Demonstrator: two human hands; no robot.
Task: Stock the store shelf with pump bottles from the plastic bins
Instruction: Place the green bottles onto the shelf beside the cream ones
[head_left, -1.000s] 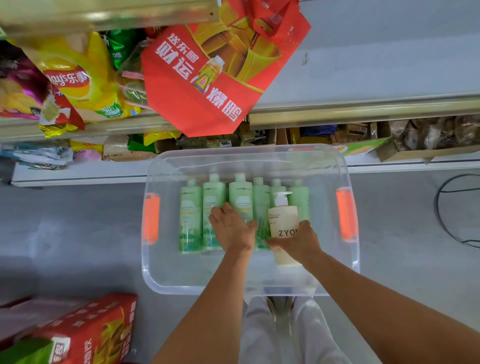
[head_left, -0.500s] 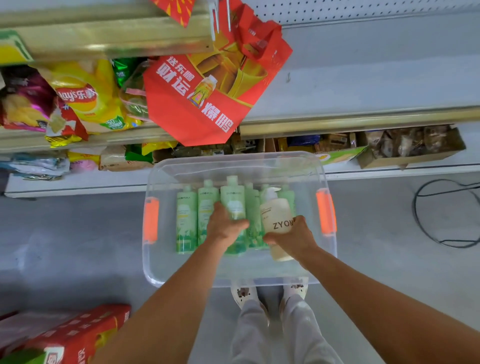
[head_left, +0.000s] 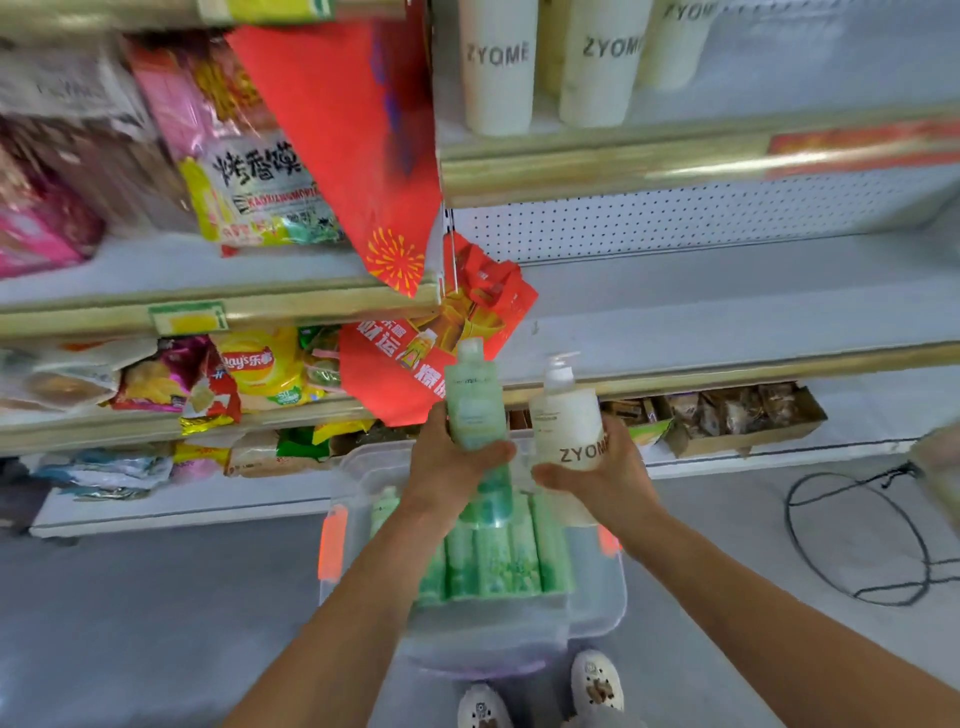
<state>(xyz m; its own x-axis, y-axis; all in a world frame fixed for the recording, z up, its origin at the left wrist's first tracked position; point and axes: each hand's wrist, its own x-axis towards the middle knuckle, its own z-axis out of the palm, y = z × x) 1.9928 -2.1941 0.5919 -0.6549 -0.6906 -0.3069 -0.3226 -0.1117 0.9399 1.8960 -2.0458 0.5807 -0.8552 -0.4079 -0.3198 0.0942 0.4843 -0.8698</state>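
A: What is held in the left hand (head_left: 447, 462)?

B: A green bottle (head_left: 475, 405) is held there. It is gripped round its middle by the fingers and thumb. It is kept upright, with its cap at the top.

A: And in the right hand (head_left: 602, 478)?

B: A cream pump bottle (head_left: 569, 421) is gripped there, low on its body. The word ZYOME is printed on it, and its white pump is pointed up.

A: Where are the two bottles?

B: Both are held up above the clear plastic bin (head_left: 597, 613). They are kept side by side and close together, with the green one on the left.

A: What is seen in the bin?

B: A row of green bottles (head_left: 498, 561) is laid flat in it. Orange handles (head_left: 332, 540) are fixed on its left and right ends. The bin is set on the grey floor, just past two white shoes (head_left: 597, 680).

A: What is seen on the shelves?

B: On the top shelf (head_left: 675, 150), far and to the right, cream ZYOME bottles (head_left: 498, 67) are stood upright in a row. On the left, snack bags are piled, and a yellow chip bag (head_left: 260, 369) is seen among them. A red bag (head_left: 405, 364) is hung between the two sides.

A: Anything else?

B: A black cable (head_left: 857, 535) is looped on the floor at the right. The far left is blurred, so the small words there cannot be read.
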